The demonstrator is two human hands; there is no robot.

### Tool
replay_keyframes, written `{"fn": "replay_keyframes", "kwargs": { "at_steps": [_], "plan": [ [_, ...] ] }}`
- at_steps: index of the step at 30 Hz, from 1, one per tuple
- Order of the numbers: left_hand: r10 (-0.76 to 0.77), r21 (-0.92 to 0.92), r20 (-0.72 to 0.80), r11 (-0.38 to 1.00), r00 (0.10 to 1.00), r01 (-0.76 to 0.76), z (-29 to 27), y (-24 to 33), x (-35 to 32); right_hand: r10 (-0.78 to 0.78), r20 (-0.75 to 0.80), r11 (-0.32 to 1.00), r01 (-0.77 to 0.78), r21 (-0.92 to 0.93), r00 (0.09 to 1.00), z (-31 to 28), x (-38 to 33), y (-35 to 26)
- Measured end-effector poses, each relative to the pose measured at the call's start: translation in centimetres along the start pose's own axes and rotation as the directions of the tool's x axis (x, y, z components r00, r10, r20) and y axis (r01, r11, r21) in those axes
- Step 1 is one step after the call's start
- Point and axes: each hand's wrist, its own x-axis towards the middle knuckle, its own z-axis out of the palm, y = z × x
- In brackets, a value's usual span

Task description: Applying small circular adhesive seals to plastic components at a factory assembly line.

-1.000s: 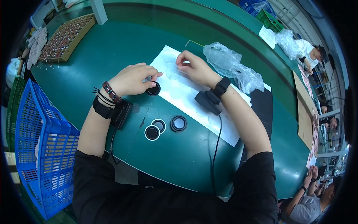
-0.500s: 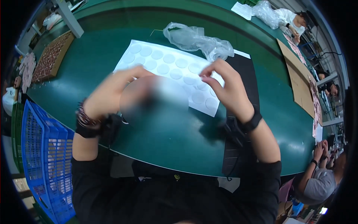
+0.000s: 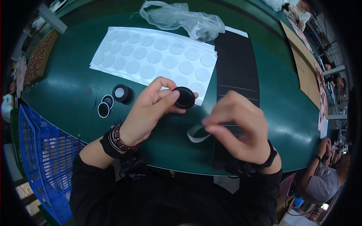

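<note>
My left hand (image 3: pixel 152 103) pinches a round black disc part (image 3: pixel 184 97) above the green table. My right hand (image 3: pixel 235 128) is blurred and holds a thin translucent round sticker (image 3: pixel 197 133) by its edge, just below and right of the disc. Behind the hands lies a white sheet of round stickers (image 3: pixel 154 56). To the left stand a black ring part with a pale centre (image 3: pixel 121 92) and two flat black discs with white rims (image 3: pixel 105 105).
A crumpled clear plastic bag (image 3: pixel 184 19) lies at the back. A black mat (image 3: pixel 236 75) runs down the right side. A blue crate (image 3: pixel 41 158) stands at lower left, a brown tray of small parts (image 3: pixel 37 58) at far left. Another person (image 3: pixel 324 177) sits at lower right.
The view has shifted closer to the table. My left hand has lifted the black disc, and my right hand now holds a peeled sticker below it.
</note>
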Motion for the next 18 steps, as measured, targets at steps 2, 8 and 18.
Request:
{"fn": "replay_keyframes", "kwargs": {
  "at_steps": [2, 8, 18],
  "plan": [
    [-0.002, -0.026, 0.01, 1.0, 1.0, 0.003, -0.5, -1.2, 0.2, 0.16, 0.099, 0.971, -0.175, 0.164, 0.982, 0.8, 0.3, 1.4],
    [-0.085, -0.117, 0.053, 0.989, 0.995, 0.091, -1.4, -2.7, 0.9, 0.272, 0.018, 0.927, -0.267, 0.264, 0.962, 3.5, -0.1, 4.5],
    [-0.051, -0.026, 0.185, 0.998, 0.981, 0.057, -3.5, -4.6, 1.1, 0.437, -0.032, 0.847, -0.399, 0.351, 0.899, 5.9, -0.6, 6.6]
  ]
}}
